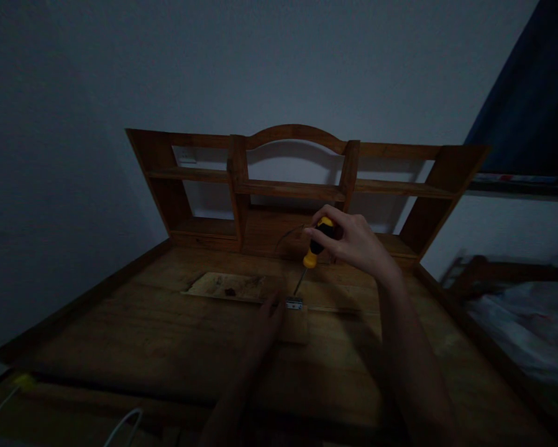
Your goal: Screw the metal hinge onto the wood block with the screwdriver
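Dim brown wooden desktop (143,335); silver metal hinge-like plate (294,304) at small wooden block's (296,330) far edge. Right hand (358,242) closed round yellow-and-black screwdriver (310,258); left hand (263,323) beside plate, grip unclear. Leaning tip could skid, jabbing left fingers

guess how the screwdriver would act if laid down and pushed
The screwdriver is likely stiff, as its thin shaft looks straight and metallic. It is probably heavier at the handle, which is much thicker. Laid on the desk and pushed, it may roll, since the handle looks rounded.
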Demonstrator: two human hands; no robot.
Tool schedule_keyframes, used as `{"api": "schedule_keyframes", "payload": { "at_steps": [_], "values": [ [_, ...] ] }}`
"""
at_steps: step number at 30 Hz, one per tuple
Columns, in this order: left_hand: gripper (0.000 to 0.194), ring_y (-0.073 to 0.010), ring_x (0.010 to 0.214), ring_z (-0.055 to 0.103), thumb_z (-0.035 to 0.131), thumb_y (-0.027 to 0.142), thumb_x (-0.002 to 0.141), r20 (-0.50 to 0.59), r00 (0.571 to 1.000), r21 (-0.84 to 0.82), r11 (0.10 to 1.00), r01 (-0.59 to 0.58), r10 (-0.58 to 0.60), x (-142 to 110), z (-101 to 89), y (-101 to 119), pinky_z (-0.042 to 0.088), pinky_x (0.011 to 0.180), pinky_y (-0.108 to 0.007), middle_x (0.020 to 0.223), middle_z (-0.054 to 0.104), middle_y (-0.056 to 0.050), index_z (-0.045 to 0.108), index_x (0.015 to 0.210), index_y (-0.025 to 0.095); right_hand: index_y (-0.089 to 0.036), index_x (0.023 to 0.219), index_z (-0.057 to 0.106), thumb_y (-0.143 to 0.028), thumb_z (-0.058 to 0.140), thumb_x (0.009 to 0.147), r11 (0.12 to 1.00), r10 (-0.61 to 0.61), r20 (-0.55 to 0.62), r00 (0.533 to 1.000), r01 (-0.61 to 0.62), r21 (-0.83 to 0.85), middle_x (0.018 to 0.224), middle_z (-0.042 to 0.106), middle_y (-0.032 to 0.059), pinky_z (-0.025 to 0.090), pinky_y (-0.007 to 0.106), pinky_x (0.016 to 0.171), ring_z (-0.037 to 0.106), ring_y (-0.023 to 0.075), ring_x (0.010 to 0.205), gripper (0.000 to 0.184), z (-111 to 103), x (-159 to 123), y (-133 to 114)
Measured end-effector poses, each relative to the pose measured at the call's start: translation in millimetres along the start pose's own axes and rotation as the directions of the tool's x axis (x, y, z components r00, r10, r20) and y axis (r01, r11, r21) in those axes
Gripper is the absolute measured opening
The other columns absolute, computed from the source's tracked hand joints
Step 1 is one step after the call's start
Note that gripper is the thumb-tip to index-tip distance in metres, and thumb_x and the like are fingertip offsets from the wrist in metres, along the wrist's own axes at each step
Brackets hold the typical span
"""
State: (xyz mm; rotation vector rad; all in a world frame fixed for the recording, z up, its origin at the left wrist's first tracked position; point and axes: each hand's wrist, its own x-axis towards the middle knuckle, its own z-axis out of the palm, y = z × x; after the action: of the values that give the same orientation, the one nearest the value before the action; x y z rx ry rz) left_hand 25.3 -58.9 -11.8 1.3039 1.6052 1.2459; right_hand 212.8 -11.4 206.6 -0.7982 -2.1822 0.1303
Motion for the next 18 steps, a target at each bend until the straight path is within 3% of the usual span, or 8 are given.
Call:
{"api": "schedule_keyframes", "payload": {
  "at_steps": [6, 11, 14, 18],
  "values": [
    [0.049, -0.0263, 0.135, 0.041, 0.048, 0.038, 0.091, 0.015, 0.996, -0.027, 0.996, 0.089, -0.088, -0.4, 1.1, -0.7, 0.029, 0.114, -0.041, 0.144, 0.048, -0.009, 0.051, 0.136, 0.018, -0.021, 0.092, 0.061, -0.047, 0.058, 0.087, 0.997, 0.075, -0.272, 0.959, -0.08, -0.006, 0.079, 0.064, 0.0009, 0.042, 0.027, 0.064, 0.058, 0.0142, 0.067, 0.027, -6.7, 0.7, 13.9],
    [0.044, -0.0247, 0.135, 0.042, 0.049, 0.034, 0.09, 0.05, 0.998, -0.093, 0.995, 0.043, -0.039, 0.8, -3.5, 1.4, 0.03, 0.114, -0.038, 0.142, 0.051, -0.007, 0.055, 0.132, 0.021, -0.022, 0.105, 0.059, -0.053, 0.054, 0.086, 0.951, 0.277, -0.49, 0.827, -0.164, 0.261, 0.089, 0.064, 0.0044, 0.049, 0.03, 0.06, 0.061, 0.0177, 0.072, 0.037, -3.2, 2.5, 31.7],
    [0.046, -0.0255, 0.135, 0.041, 0.051, 0.035, 0.088, 0.1, 0.994, -0.14, 0.989, 0.056, -0.043, 3.5, -10.0, 0.5, 0.031, 0.113, -0.039, 0.142, 0.051, -0.007, 0.055, 0.133, 0.021, -0.021, 0.104, 0.059, -0.059, 0.054, 0.083, 0.826, 0.471, -0.447, 0.761, -0.202, 0.527, 0.091, 0.062, 0.0064, 0.052, 0.03, 0.06, 0.062, 0.0201, 0.08, 0.043, -4.4, 10.2, 34.3],
    [0.055, -0.0267, 0.131, 0.047, 0.052, 0.042, 0.088, 0.255, 0.963, -0.234, 0.96, 0.153, -0.091, 7.5, -18.4, -5.4, 0.039, 0.107, -0.04, 0.144, 0.048, -0.008, 0.046, 0.14, 0.025, -0.024, 0.098, 0.063, -0.055, 0.059, 0.079, 0.695, 0.587, -0.308, 0.749, -0.271, 0.666, 0.092, 0.062, 0.007, 0.055, 0.031, 0.059, 0.064, 0.0218, 0.084, 0.037, -7.5, 4.2, 27.4]
  ]
}}
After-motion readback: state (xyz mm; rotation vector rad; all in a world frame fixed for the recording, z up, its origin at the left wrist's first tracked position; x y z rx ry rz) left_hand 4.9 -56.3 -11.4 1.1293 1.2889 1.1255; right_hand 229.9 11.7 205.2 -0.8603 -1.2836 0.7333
